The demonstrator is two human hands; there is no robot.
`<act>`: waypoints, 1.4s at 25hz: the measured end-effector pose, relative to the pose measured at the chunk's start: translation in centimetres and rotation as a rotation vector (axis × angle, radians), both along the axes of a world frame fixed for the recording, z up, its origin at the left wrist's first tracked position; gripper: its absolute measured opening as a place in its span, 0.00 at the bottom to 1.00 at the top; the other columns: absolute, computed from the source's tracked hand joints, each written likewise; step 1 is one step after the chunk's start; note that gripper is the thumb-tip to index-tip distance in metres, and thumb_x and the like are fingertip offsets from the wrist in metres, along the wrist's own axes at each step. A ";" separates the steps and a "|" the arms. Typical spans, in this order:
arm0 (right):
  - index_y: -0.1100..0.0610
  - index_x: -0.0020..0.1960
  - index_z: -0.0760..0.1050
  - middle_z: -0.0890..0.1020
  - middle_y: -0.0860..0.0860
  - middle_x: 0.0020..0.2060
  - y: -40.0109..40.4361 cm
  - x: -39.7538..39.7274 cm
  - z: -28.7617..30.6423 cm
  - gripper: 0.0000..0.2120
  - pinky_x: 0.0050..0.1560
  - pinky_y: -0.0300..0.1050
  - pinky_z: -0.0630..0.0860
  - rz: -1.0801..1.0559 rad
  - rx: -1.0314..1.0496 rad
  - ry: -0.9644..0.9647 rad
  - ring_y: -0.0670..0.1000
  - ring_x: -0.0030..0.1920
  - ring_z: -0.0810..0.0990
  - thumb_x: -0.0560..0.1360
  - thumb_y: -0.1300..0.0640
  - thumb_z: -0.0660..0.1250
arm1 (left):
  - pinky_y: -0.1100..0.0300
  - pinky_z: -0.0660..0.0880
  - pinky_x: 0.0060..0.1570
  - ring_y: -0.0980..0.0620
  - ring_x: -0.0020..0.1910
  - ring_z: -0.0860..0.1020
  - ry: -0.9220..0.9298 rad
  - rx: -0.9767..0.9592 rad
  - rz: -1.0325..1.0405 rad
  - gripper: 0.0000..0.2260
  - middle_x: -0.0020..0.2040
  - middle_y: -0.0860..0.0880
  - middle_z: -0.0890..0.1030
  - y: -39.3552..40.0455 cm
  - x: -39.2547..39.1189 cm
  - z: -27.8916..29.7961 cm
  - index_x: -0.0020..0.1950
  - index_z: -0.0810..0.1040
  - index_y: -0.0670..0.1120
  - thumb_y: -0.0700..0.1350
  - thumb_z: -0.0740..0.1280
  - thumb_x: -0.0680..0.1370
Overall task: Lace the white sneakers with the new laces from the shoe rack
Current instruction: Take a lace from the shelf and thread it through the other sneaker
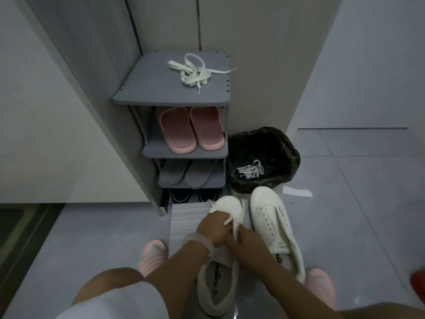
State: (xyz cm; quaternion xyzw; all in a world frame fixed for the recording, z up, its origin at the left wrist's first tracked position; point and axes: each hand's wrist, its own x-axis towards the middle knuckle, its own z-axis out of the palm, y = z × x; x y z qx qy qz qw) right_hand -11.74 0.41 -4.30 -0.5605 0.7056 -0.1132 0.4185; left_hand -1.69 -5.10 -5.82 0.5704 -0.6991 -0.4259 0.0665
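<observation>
Hands: left (pixel 212 226), right (pixel 243 241) gripping lace (pixel 235 223) over left sneaker (pixel 226 204).

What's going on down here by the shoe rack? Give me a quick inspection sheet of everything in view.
Surface: grey tiled floor; ribbed mat under the near sneaker.
Job's things: left sneaker being laced; right sneaker unlaced; new laces on shoe rack top.
Clutter: laces in bin; paper scrap.
Grip: left hand and right hand each pinch the lace.
Cables: nothing seen.
Surroundings: pink slippers, grey slippers, dark shoes on shelves.
</observation>
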 end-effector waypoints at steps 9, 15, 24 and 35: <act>0.60 0.63 0.66 0.77 0.56 0.57 -0.2 -0.4 0.0 0.13 0.46 0.40 0.69 0.136 0.014 0.331 0.54 0.55 0.77 0.80 0.57 0.52 | 0.61 0.66 0.42 0.46 0.45 0.75 0.008 -0.020 -0.049 0.17 0.42 0.40 0.79 -0.9 0.2 -0.1 0.28 0.67 0.50 0.43 0.62 0.78; 0.55 0.34 0.58 0.78 0.51 0.50 -0.4 -1.7 0.8 0.15 0.39 0.36 0.66 0.127 0.091 0.491 0.51 0.54 0.78 0.80 0.58 0.52 | 0.77 0.66 0.34 0.58 0.38 0.72 0.187 -0.098 0.189 0.09 0.41 0.46 0.80 -2.5 3.9 2.5 0.45 0.82 0.38 0.38 0.63 0.77; 0.58 0.46 0.74 0.79 0.52 0.35 -2.4 -2.0 1.5 0.10 0.36 0.39 0.71 -0.094 -0.309 -0.068 0.50 0.34 0.75 0.80 0.59 0.55 | 0.71 0.66 0.29 0.61 0.28 0.69 0.385 0.206 0.229 0.15 0.29 0.53 0.71 -1.9 2.2 4.1 0.47 0.81 0.39 0.45 0.58 0.81; 0.58 0.62 0.73 0.77 0.55 0.58 -3.5 -1.1 -0.9 0.16 0.51 0.37 0.69 0.025 -0.151 0.169 0.52 0.55 0.76 0.80 0.64 0.52 | 0.67 0.69 0.24 0.57 0.23 0.73 0.269 0.385 0.406 0.14 0.30 0.46 0.72 -1.9 1.8 1.0 0.38 0.73 0.44 0.33 0.54 0.79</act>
